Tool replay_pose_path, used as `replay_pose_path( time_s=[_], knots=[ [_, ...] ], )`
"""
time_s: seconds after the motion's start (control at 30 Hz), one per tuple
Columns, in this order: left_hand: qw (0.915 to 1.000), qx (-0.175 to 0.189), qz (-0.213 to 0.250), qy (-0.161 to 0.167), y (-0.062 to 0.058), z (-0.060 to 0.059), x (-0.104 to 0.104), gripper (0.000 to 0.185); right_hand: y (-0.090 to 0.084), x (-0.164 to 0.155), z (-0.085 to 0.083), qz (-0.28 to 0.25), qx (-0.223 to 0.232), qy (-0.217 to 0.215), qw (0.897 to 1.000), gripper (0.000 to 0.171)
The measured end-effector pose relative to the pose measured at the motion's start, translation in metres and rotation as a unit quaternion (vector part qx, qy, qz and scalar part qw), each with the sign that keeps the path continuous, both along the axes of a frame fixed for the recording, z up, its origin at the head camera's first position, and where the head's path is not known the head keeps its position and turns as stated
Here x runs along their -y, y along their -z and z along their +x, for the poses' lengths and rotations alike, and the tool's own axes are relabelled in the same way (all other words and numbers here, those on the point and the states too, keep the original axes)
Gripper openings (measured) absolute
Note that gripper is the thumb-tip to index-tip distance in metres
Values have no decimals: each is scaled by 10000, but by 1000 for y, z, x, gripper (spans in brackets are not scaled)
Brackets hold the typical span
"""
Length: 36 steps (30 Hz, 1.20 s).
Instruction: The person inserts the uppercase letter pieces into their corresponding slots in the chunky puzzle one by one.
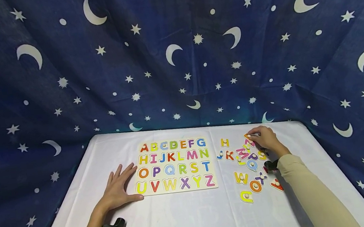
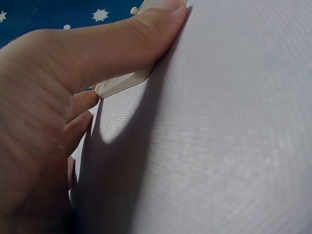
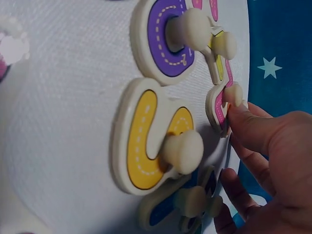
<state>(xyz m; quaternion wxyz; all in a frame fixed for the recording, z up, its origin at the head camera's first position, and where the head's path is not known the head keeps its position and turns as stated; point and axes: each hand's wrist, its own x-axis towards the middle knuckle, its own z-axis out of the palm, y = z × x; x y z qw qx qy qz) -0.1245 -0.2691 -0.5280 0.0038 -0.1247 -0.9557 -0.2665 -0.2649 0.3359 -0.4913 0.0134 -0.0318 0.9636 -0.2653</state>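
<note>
One white-covered table (image 1: 187, 217) carries everything. On it lies the alphabet board (image 1: 200, 168), a thin flat panel that looks stiff and light enough to slide if nudged; its edge is the place to steady it. The left hand (image 1: 118, 188) grasps nothing: its fingers are spread beside the board's left edge, the thumb at the near corner. The right hand (image 1: 267, 139) appears to pinch an orange letter (image 1: 246, 135) between thumb and finger, at the far end of the loose letters right of the board; which letter cannot be told. These flat pieces look rigid, light and hard to break, their smooth faces probably a bit slippery. Smallest are the rounded knobs, like that on the yellow letter (image 3: 141, 131), the surest spot for a fingertip pinch.
</note>
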Motion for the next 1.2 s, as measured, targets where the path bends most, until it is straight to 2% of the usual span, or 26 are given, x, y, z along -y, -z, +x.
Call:
replay_pose_path(
  time_s=[0.17,0.4,0.57,0.7,0.87,1.1,1.2],
  knots=[
    [10000,17,11,-10,0,0,-1,115,0,1,1,51,-177,-19,9998,22],
    [10000,-10,-5,2,-1,0,1,115,-12,16,0,-87,-529,-97,9985,23],
    [9999,-92,78,76,-3,1,2,114,-26,44,-4,-273,-1162,-523,9915,21],
    [9998,-127,109,133,-3,1,2,114,-38,70,-5,-499,-1482,-897,9836,20],
    [9998,-108,67,136,-1,1,2,114,-44,101,-8,-698,-1504,-1149,9794,20],
    [9999,-98,65,118,0,1,2,114,-44,146,-9,-856,-1236,-1075,9828,20],
    [9999,-76,61,111,-1,1,1,115,-40,165,-10,-883,-1209,-1182,9816,18]
  ],
)
